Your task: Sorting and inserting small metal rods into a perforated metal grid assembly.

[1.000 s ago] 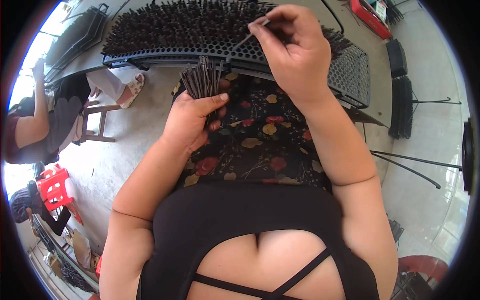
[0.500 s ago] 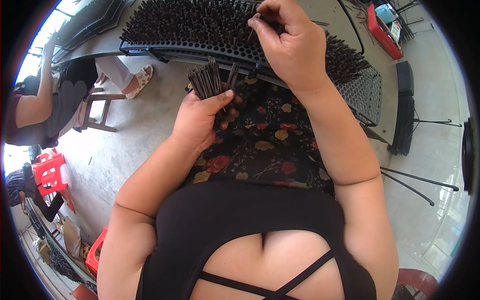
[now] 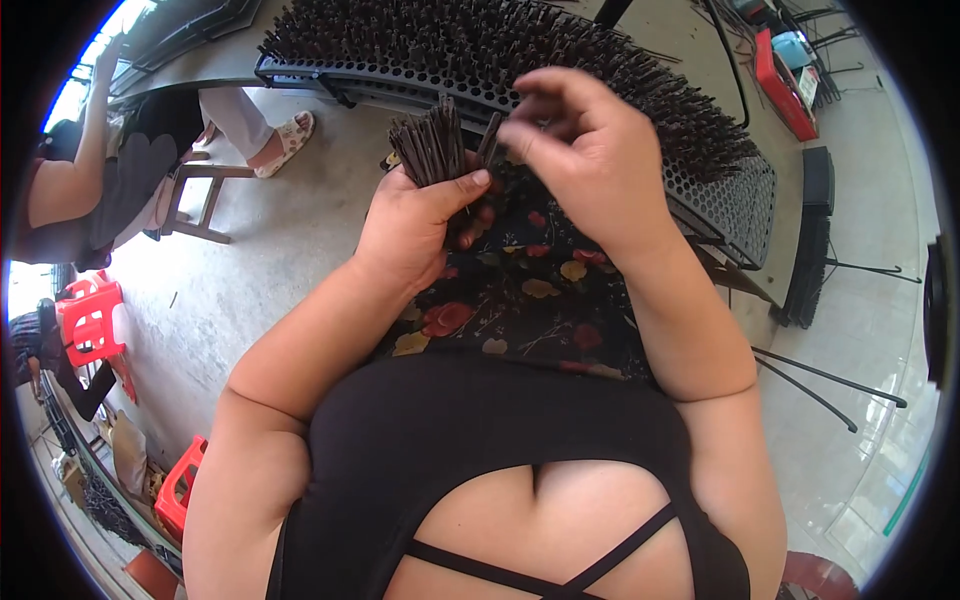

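A thick bundle of thin dark-brown sticks is gripped in my left hand, its thumb lying across the front. A few sticks stand apart at the right of that bundle, beyond the thumb. Close beside them is my right hand, slightly blurred, with thumb and forefinger apart and the other fingers curled; I see nothing held in it. Beyond both hands, a black perforated metal rack is packed with upright dark sticks, which stand in its round holes.
The rack's right end shows bare holes. A red tray with a light-blue item lies at the far right. Black stands with rods are on the floor at right. At left, another person is near a wooden stool and red plastic chairs.
My right hand has come down from the rack toward the sticks in my left hand, its thumb and forefinger parting. The view has shifted slightly; my left hand keeps its bundle.
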A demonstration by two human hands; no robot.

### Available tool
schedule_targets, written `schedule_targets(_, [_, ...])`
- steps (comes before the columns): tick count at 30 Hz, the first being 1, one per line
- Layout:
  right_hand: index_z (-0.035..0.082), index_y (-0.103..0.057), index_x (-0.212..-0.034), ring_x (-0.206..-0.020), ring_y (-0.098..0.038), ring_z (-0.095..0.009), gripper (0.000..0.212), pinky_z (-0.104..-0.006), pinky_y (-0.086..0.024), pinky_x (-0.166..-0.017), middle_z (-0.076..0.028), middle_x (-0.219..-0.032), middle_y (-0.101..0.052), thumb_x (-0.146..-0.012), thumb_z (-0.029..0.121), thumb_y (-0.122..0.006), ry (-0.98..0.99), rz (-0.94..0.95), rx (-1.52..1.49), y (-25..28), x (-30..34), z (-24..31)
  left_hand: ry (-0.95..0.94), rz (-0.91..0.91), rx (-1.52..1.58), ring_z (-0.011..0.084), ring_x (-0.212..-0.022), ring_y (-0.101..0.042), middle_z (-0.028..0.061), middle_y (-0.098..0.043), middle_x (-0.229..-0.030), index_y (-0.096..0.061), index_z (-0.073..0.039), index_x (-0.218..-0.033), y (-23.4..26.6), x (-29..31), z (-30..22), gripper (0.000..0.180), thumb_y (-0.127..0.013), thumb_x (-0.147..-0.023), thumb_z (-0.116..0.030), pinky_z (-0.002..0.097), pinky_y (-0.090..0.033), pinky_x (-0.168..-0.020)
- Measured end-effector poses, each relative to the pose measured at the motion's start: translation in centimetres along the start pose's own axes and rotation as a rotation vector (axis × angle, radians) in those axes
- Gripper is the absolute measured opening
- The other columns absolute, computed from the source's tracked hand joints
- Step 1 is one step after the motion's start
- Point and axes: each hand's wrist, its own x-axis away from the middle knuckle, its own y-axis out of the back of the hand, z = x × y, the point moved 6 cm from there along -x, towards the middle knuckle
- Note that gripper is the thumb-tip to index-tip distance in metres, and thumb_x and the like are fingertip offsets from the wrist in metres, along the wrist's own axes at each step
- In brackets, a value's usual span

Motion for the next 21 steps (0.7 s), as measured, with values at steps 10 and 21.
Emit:
schedule_targets(10, [0.002,-0.054,-0.111,-0.078,-0.065,-0.009,0.030,-0.0200,-0.050,-0.070,-0.006,-0.090,-0.069,-0.086,-0.003,-0.069,0.268,-0.322,0.045,3.1,-1.1,-0.2,0.061,0.002,-0.069,0.0167,-0.070,-0.064,0.0083,-0.068,-0.086,-0.061,-0.004,-0.099,0.4,-0.7,0.8,0.013,-0.065,-0.088,-0.010,0.0273,-0.048,-0.054])
schedule_targets(21, [0.009,-0.073,-0.087,-0.080,-0.064,-0.028,0.018,-0.0352,-0.052,-0.070,-0.004,-0.084,-0.069,-0.070,0.008,-0.077,0.519,-0.273,0.418,1.0,-0.1,0.1,0.050,0.025,-0.047,0.0157,-0.068,-0.063,0.0082,-0.068,-0.085,-0.062,-0.004,-0.099,0.0,-0.4,0.8,0.013,-0.064,-0.089,-0.012,0.0273,-0.046,-0.052])
